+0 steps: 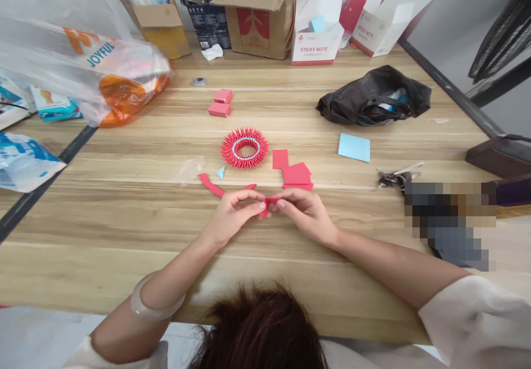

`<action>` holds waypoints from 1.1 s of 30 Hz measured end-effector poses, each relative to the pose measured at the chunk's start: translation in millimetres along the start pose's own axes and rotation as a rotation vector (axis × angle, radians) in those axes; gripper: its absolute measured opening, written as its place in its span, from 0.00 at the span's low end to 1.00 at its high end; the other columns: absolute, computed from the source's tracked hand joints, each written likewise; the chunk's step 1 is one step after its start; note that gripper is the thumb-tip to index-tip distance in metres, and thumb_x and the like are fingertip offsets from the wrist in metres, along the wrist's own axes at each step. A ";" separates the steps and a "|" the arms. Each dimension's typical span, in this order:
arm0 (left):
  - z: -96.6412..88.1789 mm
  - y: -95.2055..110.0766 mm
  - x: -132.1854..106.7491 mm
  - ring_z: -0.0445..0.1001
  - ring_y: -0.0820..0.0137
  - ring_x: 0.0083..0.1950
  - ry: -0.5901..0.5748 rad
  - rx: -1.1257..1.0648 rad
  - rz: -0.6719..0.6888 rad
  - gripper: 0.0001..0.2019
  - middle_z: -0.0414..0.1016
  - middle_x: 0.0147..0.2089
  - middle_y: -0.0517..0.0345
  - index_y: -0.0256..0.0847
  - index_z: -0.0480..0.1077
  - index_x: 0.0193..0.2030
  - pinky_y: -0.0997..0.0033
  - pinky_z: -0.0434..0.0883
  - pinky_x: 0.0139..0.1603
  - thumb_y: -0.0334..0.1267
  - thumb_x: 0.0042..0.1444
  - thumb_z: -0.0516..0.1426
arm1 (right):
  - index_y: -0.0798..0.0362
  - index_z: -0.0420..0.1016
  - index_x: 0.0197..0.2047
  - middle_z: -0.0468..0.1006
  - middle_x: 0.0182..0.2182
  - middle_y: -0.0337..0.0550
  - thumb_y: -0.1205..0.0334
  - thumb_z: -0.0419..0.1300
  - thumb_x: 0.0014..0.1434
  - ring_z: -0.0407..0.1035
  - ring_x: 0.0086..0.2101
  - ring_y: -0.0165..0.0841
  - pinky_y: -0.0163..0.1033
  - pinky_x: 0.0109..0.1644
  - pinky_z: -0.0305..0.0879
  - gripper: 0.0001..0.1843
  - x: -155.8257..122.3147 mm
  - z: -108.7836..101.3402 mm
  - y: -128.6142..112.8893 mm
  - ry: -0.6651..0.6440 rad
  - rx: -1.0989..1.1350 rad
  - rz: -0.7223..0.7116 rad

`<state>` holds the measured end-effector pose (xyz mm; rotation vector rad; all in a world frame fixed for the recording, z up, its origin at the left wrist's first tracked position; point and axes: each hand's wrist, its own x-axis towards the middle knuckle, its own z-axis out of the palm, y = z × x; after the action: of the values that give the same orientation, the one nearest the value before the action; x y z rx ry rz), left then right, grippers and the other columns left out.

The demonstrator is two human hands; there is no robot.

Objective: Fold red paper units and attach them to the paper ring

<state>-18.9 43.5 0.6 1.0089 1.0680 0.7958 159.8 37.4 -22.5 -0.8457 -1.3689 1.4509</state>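
Note:
Both my hands meet over the wooden table (124,236) and pinch one small folded piece of red paper (267,204). My left hand (232,214) grips its left end, my right hand (305,211) its right end, fingers closed. Just beyond them lies a ring of folded red paper units with a pale blue inner edge (244,147). Loose red paper squares (295,174) lie right of the ring. A red paper strip (211,185) and a tiny blue folded piece (220,172) lie to the left.
A blue sticky note (354,147) and a black plastic bag (375,100) lie at the right. Two red note pads (220,103) sit behind the ring. Cardboard boxes (259,20), sticky-note boxes (317,37) and a clear plastic bag (103,70) line the back and left.

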 end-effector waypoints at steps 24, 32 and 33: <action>1.6 5.7 -1.0 0.68 0.77 0.19 0.035 -0.020 -0.107 0.06 0.70 0.17 0.62 0.34 0.72 0.21 0.77 0.67 0.23 0.34 0.44 0.60 | 0.57 0.74 0.43 0.81 0.34 0.48 0.72 0.55 0.59 0.77 0.35 0.32 0.33 0.40 0.74 0.09 -6.5 -4.0 -2.9 -0.078 -0.679 -0.586; 0.9 6.3 -1.9 0.67 0.77 0.19 0.016 -0.006 -0.090 0.06 0.70 0.17 0.62 0.34 0.73 0.21 0.77 0.66 0.23 0.34 0.44 0.59 | 0.57 0.74 0.41 0.80 0.35 0.50 0.74 0.54 0.58 0.76 0.38 0.33 0.37 0.42 0.75 0.10 -4.5 -6.1 -2.4 -0.157 -0.639 -0.614; 0.6 6.1 -2.0 0.67 0.77 0.20 0.012 0.003 -0.086 0.07 0.70 0.17 0.61 0.34 0.73 0.21 0.77 0.66 0.23 0.34 0.45 0.59 | 0.57 0.75 0.41 0.80 0.35 0.50 0.74 0.54 0.58 0.76 0.38 0.33 0.37 0.42 0.75 0.10 -4.5 -6.0 -2.2 -0.159 -0.640 -0.610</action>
<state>-19.3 43.7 7.1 0.9554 1.1154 0.7312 167.3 35.0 -21.6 -0.6076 -2.0390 0.6162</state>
